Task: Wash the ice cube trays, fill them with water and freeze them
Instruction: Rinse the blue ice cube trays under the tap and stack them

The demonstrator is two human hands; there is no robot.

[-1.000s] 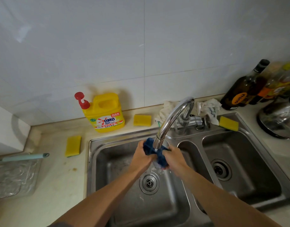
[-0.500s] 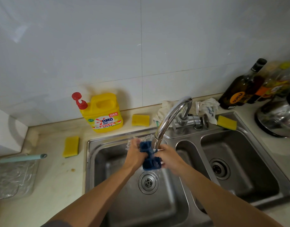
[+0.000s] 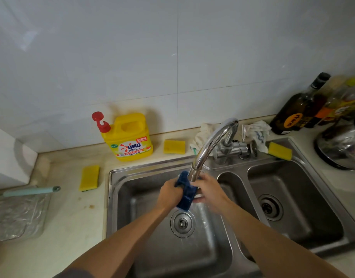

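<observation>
Dim and cool, with soft glare on tiles (image 3: 28, 37) far up-left of the faucet (image 3: 209, 146). Blurs at the right hand (image 3: 207, 189) just below it; smears, bends at bottles (image 3: 297, 113) far right.

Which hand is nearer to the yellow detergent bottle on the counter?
The left hand. It grips the blue ice cube tray below and right of the detergent bottle; the right hand holds the tray's other side, farther right.
</observation>
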